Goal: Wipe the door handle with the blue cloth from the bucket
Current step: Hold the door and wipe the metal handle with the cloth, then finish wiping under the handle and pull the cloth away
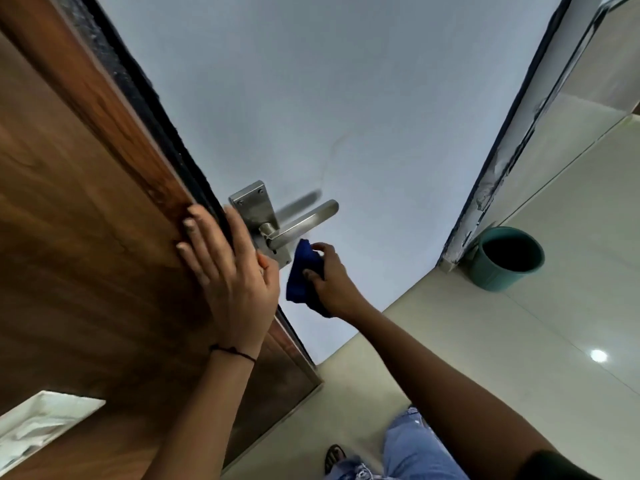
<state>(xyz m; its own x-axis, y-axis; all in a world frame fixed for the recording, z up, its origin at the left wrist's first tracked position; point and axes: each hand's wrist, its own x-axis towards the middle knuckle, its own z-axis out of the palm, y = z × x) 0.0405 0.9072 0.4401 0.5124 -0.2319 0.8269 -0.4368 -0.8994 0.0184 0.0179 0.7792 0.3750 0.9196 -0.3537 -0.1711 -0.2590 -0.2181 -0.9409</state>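
A steel lever door handle (pixel 301 225) on its steel backplate sticks out from the edge of the brown wooden door (pixel 79 209). My left hand (pixel 225 271) lies flat against the door's edge, fingers spread, just left of the backplate. My right hand (pixel 329 278) grips a bunched blue cloth (pixel 304 271) just below the lever, close under it; I cannot tell whether the cloth touches the metal. The green bucket (pixel 505 258) stands on the floor at the right, by the foot of the door frame.
A pale grey wall (pixel 311 98) fills the middle behind the handle. A dark door frame post (pixel 502 161) runs down to the bucket. Cream floor tiles (pixel 519 341) spread right and below. My jeans leg and sandalled foot (pixel 334 457) show at the bottom. A white object (pixel 38 424) sits bottom left.
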